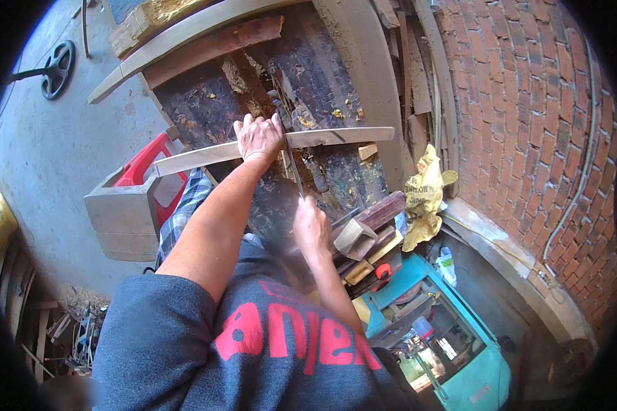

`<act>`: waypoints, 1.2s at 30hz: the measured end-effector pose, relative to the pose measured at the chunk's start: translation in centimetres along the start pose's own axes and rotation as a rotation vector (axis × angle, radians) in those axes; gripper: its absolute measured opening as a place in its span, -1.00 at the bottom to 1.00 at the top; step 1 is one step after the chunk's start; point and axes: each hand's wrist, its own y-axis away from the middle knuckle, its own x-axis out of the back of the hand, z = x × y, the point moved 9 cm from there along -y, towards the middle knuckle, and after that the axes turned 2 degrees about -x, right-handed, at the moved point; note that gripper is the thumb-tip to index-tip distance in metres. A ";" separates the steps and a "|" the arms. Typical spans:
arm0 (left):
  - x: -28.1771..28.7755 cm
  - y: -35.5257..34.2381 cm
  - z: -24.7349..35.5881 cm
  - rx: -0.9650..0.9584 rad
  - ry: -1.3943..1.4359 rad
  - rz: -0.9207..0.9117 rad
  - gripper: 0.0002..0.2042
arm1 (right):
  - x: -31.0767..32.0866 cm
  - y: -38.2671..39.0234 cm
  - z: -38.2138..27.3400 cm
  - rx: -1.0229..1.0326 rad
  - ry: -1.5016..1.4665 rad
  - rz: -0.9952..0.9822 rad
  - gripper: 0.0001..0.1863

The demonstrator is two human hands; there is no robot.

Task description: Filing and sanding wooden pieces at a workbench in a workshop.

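Note:
A long, pale, slightly curved wooden strip lies across the dark, worn workbench. My left hand is closed over the strip near its middle, pressing it onto the bench. Just right of those fingers, a narrow metal blade crosses the strip's near edge, its far end touching or very close to the wood. My right hand is closed round the near end of this thin tool; the handle is hidden in the fist. Whether it is a saw or a file I cannot tell.
A small wood offcut sits by the strip's right end. Left stand a red plastic stool and a grey box. Near right are a wooden block, a tape measure, a yellow sack and a teal machine, before a brick wall.

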 end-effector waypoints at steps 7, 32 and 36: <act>-0.3 0.2 0.2 -0.009 -0.065 -0.005 -0.50 | -3.3 -2.2 0.4 0.026 -0.095 0.140 -0.74; 0.1 -0.1 0.4 -0.001 -0.112 0.017 -0.51 | -1.7 -6.8 -2.2 -0.067 -0.157 -0.029 -0.72; -0.3 -0.1 0.5 -0.005 -0.112 -0.022 -0.52 | -1.3 -6.9 -2.2 -0.096 -0.125 -0.042 -0.68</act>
